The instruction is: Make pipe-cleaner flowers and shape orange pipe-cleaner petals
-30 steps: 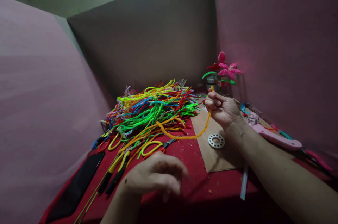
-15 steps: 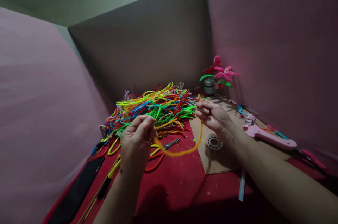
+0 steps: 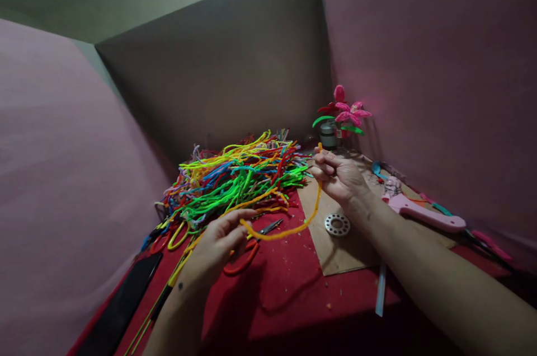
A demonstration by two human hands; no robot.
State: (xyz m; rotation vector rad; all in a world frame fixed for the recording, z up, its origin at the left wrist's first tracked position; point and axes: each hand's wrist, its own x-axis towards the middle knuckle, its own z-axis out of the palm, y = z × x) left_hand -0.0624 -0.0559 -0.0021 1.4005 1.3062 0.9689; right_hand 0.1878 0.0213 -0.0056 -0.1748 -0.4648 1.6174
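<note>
A single orange pipe cleaner (image 3: 289,234) hangs in a U-shaped bend between my hands. My right hand (image 3: 338,177) pinches one end, whose tip pokes up above the fingers. At the other end my left hand (image 3: 222,235) has its thumb and index finger apart around the tip, without a visible grip. Below, scissors with red and yellow handles (image 3: 243,262) lie partly hidden by my left hand. Behind the hands is a large heap of multicoloured pipe cleaners (image 3: 239,174).
On the red cloth (image 3: 289,289) lie a wooden board (image 3: 350,252), a perforated metal disc (image 3: 337,225), a pink glue gun (image 3: 428,214) and a glue stick (image 3: 381,291). Pink pipe-cleaner flowers (image 3: 353,113) stand at the back right. A black flat object (image 3: 126,303) lies left.
My left hand has lowered slightly and its pinch has loosened, baring the orange pipe cleaner's end. My right hand keeps its hold. The whole view has shifted a little.
</note>
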